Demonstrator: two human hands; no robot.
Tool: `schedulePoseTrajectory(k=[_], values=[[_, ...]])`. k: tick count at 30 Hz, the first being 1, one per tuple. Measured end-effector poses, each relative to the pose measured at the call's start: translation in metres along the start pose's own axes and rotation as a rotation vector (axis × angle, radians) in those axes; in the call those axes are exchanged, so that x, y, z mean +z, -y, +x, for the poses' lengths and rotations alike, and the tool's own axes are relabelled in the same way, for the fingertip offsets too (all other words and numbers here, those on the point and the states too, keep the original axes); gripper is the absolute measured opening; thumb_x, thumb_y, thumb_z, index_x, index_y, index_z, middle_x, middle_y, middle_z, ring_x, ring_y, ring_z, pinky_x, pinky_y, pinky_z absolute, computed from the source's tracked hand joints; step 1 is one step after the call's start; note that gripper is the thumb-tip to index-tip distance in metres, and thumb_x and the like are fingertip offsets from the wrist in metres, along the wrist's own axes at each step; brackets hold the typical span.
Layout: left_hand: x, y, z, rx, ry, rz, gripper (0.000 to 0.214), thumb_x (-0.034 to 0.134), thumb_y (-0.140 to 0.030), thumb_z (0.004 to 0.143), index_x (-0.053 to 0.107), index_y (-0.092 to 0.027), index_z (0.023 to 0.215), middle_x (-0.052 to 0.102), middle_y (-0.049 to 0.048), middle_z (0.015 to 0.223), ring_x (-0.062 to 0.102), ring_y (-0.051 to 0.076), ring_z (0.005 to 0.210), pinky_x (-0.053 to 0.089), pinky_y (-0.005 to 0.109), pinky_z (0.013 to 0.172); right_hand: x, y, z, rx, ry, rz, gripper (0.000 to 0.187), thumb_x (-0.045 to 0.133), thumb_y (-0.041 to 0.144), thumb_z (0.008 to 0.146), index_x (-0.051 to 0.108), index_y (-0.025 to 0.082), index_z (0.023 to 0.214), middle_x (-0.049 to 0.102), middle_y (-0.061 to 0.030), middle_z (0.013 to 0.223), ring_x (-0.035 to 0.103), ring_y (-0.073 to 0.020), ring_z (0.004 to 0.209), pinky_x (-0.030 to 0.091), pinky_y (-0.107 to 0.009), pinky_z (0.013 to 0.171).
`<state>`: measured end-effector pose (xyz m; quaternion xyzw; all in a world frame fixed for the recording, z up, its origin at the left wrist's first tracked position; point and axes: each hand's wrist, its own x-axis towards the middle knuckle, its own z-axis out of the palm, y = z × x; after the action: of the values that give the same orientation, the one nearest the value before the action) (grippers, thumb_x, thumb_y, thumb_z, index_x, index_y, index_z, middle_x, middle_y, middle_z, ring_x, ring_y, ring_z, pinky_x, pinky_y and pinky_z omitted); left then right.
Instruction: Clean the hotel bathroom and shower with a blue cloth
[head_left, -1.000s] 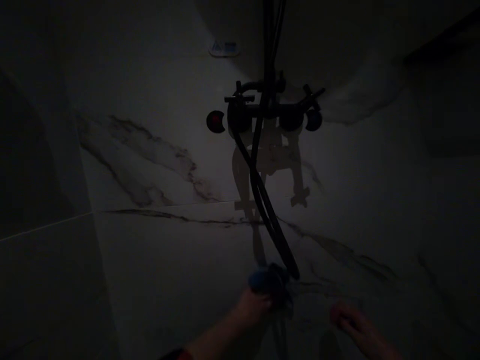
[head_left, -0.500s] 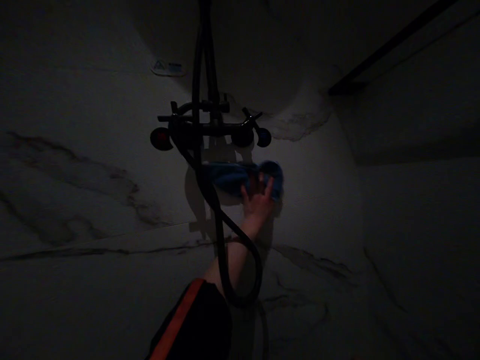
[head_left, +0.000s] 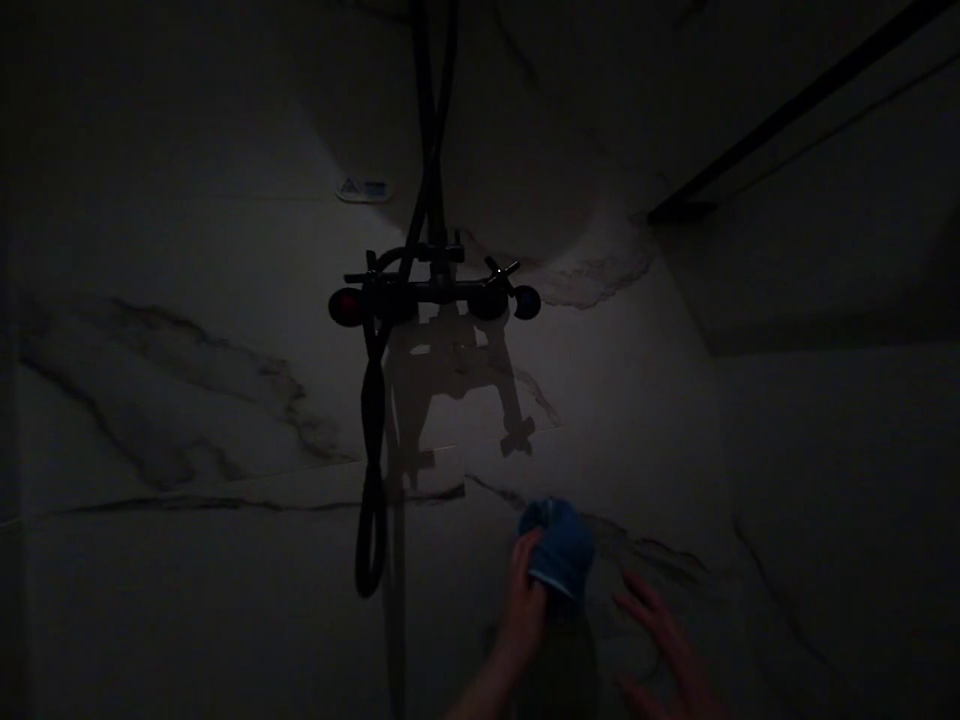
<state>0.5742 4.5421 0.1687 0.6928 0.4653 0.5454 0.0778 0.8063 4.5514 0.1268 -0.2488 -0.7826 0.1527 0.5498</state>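
My left hand (head_left: 527, 600) grasps a bunched blue fabric cloth (head_left: 559, 548) at five o'clock, in front of a white veined marble wall (head_left: 637, 470). My right hand (head_left: 664, 640) hangs open and empty just beside it. At eleven o'clock sits a black metal cross-handled shower mixer (head_left: 435, 295), its black flexible hose (head_left: 372, 420) looping down at eight o'clock.

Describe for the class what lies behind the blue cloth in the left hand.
Behind the blue cloth is the veined tile wall, with a dark vein running out from its right side. The patch of wall directly behind the cloth is covered and cannot be seen.
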Motion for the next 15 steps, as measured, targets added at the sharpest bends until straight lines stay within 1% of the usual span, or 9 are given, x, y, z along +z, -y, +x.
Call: schedulePoseTrajectory(k=[2, 4, 6, 8, 9, 11, 13, 14, 15], values=[[-0.013, -0.036, 0.016, -0.124, -0.004, -0.349, 0.063, 0.023, -0.048, 0.104, 0.033, -0.018, 0.159, 0.047, 0.0163, 0.158, 0.046, 0.027, 0.147, 0.044, 0.047, 0.118, 0.024, 0.029, 0.053, -0.223, -0.101, -0.026, 0.057, 0.069, 0.037, 0.081, 0.063, 0.031, 0.138, 0.049, -0.0108, 0.155, 0.051, -0.0363, 0.141, 0.051, -0.054, 0.111], [-0.034, -0.052, 0.024, -0.165, 0.038, -0.472, 0.070, 0.031, -0.054, 0.102, 0.024, -0.017, 0.161, 0.044, 0.0181, 0.159, 0.049, 0.027, 0.144, 0.053, 0.044, 0.110, 0.040, 0.060, 0.111, -0.366, -0.208, 0.000, 0.045, 0.058, 0.026, 0.082, 0.068, 0.028, 0.126, 0.061, -0.0113, 0.137, 0.060, -0.0329, 0.127, 0.053, -0.053, 0.106], [-0.061, -0.044, 0.018, -0.143, -0.093, -0.331, 0.076, 0.046, -0.055, 0.097, 0.026, -0.018, 0.159, 0.041, 0.0200, 0.161, 0.051, 0.029, 0.142, 0.057, 0.043, 0.104, 0.048, 0.089, 0.161, -0.407, -0.314, 0.012, 0.040, 0.051, 0.018, 0.079, 0.070, 0.025, 0.114, 0.066, -0.0113, 0.120, 0.062, -0.0301, 0.115, 0.053, -0.051, 0.101], [-0.087, -0.018, 0.003, -0.030, -0.327, -0.063, 0.064, 0.051, -0.052, 0.096, 0.041, -0.019, 0.150, 0.048, 0.0195, 0.153, 0.056, 0.030, 0.136, 0.056, 0.046, 0.105, 0.059, 0.112, 0.193, -0.444, -0.365, -0.102, 0.042, 0.053, 0.019, 0.080, 0.070, 0.023, 0.118, 0.065, -0.0123, 0.124, 0.057, -0.0313, 0.124, 0.048, -0.053, 0.107], [-0.097, -0.003, -0.006, 0.050, -0.415, 0.077, 0.054, 0.050, -0.049, 0.098, 0.048, -0.020, 0.144, 0.054, 0.0180, 0.146, 0.059, 0.029, 0.131, 0.055, 0.048, 0.106, 0.068, 0.120, 0.202, -0.513, -0.323, -0.214, 0.043, 0.057, 0.022, 0.081, 0.069, 0.023, 0.123, 0.064, -0.0121, 0.131, 0.053, -0.0327, 0.130, 0.045, -0.055, 0.111], [-0.110, 0.025, -0.022, 0.229, -0.515, 0.340, 0.045, 0.048, -0.038, 0.100, 0.052, -0.023, 0.142, 0.058, 0.0162, 0.138, 0.060, 0.030, 0.130, 0.054, 0.052, 0.107, 0.092, 0.129, 0.211, -0.792, -0.070, -0.474, 0.043, 0.064, 0.027, 0.083, 0.069, 0.024, 0.126, 0.063, -0.0087, 0.139, 0.049, -0.0316, 0.138, 0.042, -0.053, 0.115], [-0.115, 0.041, -0.028, 0.408, -0.531, 0.559, 0.060, 0.052, -0.027, 0.096, 0.042, -0.028, 0.155, 0.053, 0.0170, 0.147, 0.053, 0.032, 0.139, 0.053, 0.054, 0.108, 0.107, 0.131, 0.223, -1.076, 0.247, -0.653, 0.036, 0.060, 0.028, 0.089, 0.071, 0.026, 0.124, 0.063, 0.0007, 0.142, 0.049, -0.0246, 0.141, 0.041, -0.044, 0.117], [-0.116, 0.045, -0.026, 0.486, -0.529, 0.632, 0.071, 0.055, -0.023, 0.093, 0.036, -0.032, 0.160, 0.047, 0.0165, 0.155, 0.047, 0.033, 0.145, 0.051, 0.055, 0.110, 0.105, 0.131, 0.236, -1.168, 0.345, -0.692, 0.035, 0.056, 0.027, 0.093, 0.070, 0.027, 0.125, 0.061, 0.0050, 0.145, 0.047, -0.0219, 0.143, 0.039, -0.041, 0.118], [-0.117, 0.048, -0.021, 0.560, -0.525, 0.679, 0.077, 0.057, -0.020, 0.090, 0.033, -0.034, 0.162, 0.043, 0.0151, 0.160, 0.043, 0.032, 0.149, 0.048, 0.055, 0.111, 0.092, 0.131, 0.253, -1.210, 0.359, -0.706, 0.036, 0.053, 0.026, 0.095, 0.070, 0.027, 0.127, 0.058, 0.0072, 0.148, 0.043, -0.0213, 0.146, 0.037, -0.041, 0.119]])
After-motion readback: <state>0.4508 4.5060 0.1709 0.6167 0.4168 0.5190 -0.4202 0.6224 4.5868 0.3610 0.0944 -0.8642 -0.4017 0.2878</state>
